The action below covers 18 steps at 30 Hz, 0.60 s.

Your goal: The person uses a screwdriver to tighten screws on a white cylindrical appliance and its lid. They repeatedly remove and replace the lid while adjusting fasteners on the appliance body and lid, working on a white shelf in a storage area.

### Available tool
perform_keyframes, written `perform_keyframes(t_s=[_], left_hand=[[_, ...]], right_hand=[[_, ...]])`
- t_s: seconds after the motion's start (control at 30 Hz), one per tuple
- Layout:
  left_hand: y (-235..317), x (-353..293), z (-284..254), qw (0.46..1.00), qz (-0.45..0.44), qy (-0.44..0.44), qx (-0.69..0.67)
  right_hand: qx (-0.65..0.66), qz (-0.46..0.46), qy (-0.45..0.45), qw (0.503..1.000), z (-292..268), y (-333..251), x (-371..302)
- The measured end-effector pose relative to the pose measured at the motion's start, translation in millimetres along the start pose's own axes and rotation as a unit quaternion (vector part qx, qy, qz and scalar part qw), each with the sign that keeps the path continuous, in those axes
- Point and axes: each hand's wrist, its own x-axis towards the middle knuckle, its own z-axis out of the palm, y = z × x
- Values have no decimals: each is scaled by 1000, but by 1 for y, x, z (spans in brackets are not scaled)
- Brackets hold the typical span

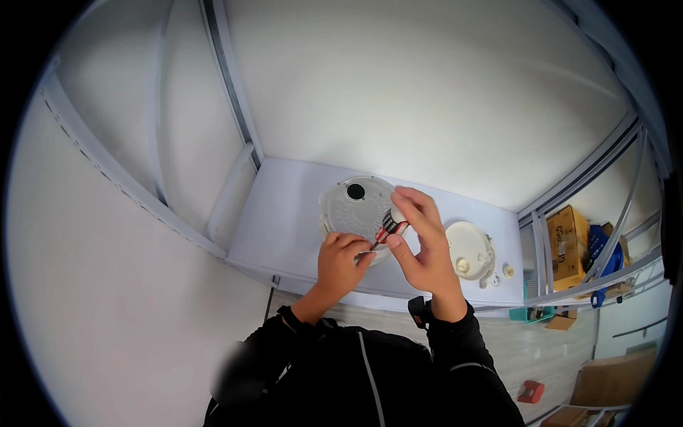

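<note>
My right hand (429, 249) grips a screwdriver (390, 225) with a red, black and white handle, thumb on one side and fingers on the other. Its shaft slants down to the left, toward the near rim of a round, pale, shallow plastic housing (343, 217). A black disc (356, 191) shows on the housing's far part. Closed at that near rim is my left hand (340, 265), its fingertips pinched together beside the screwdriver's tip. What lies between those fingertips is too small to make out, and my hands cover part of the rim.
On the pale table (274, 213), a round cream-coloured cover (466, 242) lies to the right, with small white parts (508, 270) beside it. White walls and metal frame posts enclose the table. Beyond the right posts are cardboard boxes (565, 245) and a teal basket (530, 313).
</note>
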Motion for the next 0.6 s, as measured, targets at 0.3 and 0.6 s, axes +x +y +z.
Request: perform_keyframes(t_s=[0.3,0.6], left_hand=[[3,0,-3,1000,-1,-6,7],[2,1,-4,1000,-5,-16,-5]], right_hand=[[-53,3,6,999,7,12,-14],[-24,32,-53,998,7,21,-20]])
